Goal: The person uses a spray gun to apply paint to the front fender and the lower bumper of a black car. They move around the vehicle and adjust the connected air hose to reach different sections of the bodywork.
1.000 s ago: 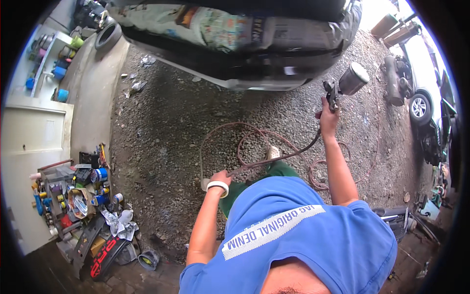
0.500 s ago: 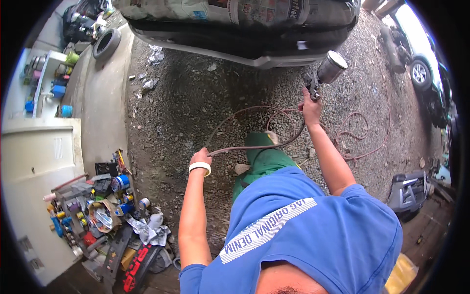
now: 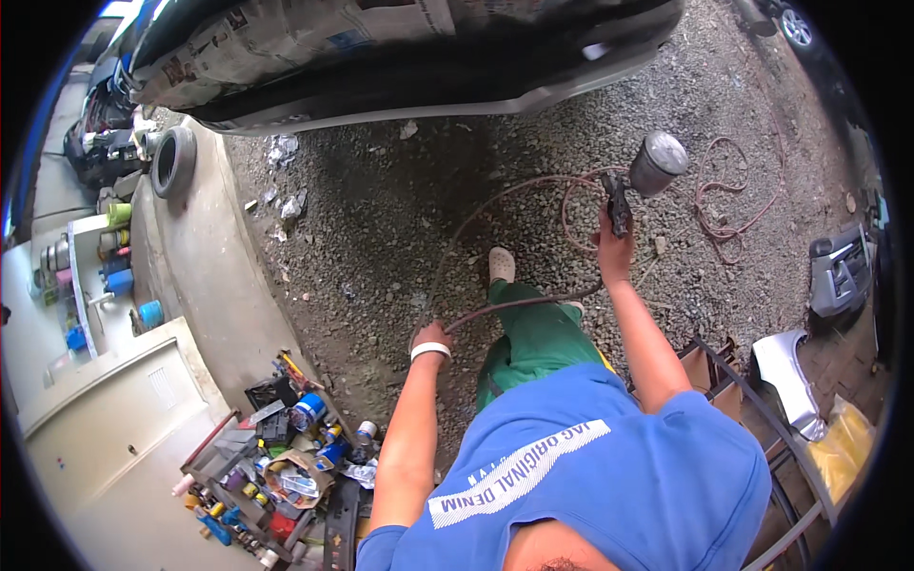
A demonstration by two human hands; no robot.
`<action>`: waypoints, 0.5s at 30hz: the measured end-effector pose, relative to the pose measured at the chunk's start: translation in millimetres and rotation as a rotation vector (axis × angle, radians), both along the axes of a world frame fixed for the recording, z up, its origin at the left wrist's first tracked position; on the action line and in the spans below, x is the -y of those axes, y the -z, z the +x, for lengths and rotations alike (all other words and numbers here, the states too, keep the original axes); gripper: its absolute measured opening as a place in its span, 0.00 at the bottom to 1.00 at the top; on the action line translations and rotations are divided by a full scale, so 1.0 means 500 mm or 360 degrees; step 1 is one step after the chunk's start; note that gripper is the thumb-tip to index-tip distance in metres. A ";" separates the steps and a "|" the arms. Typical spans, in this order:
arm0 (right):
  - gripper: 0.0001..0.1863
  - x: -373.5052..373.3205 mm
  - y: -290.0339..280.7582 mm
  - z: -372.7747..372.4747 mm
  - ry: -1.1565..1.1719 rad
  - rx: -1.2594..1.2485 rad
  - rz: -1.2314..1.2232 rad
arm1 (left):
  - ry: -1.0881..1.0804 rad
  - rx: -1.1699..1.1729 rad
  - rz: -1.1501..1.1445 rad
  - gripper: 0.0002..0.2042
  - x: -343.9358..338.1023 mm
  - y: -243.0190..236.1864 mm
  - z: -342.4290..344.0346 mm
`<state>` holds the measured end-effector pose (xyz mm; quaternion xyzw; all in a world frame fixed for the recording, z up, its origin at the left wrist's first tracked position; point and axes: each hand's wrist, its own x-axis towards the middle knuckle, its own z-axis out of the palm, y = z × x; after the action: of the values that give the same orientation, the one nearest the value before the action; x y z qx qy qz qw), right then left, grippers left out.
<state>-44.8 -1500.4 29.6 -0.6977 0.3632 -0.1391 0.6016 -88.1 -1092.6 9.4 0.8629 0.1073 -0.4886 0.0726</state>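
Note:
My right hand [image 3: 615, 249] is closed round the grip of a spray gun [image 3: 618, 206], held out in front of me to the right. A grey metal paint cup [image 3: 659, 164] is fixed to the gun. From its grip a dark reddish air hose [image 3: 533, 300] sags across my legs to my left hand [image 3: 432, 340], whose fingers are wrapped round it. Beyond that hand the hose loops over the gravel. Ahead stands a car bumper [image 3: 457, 109], black with a pale lower edge and newspaper masking [image 3: 314, 38] above it.
Gravel [image 3: 381, 238] lies underfoot. To the left are a tyre [image 3: 174, 163], a shelf with tins [image 3: 105, 271] and a cluttered cart of cans [image 3: 286, 466]. On the right lie hose coils [image 3: 725, 190], a grey bumper part [image 3: 840, 271], a white fender [image 3: 788, 376] and a metal frame [image 3: 790, 447].
My view has turned, so the car and the cart sit differently in it. I have stepped, and a shoe now shows ahead. Both hands keep their holds.

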 end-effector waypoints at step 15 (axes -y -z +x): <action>0.17 -0.142 0.057 0.194 0.0066 -0.0084 -0.0141 | 0.0120 -0.0079 -0.0140 0.14 -0.152 0.220 0.101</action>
<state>52.3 -1429.7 0.9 -0.7194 0.3868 -0.1490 0.5573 -37.4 -1016.5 -100.5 0.8499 0.0550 -0.5164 0.0893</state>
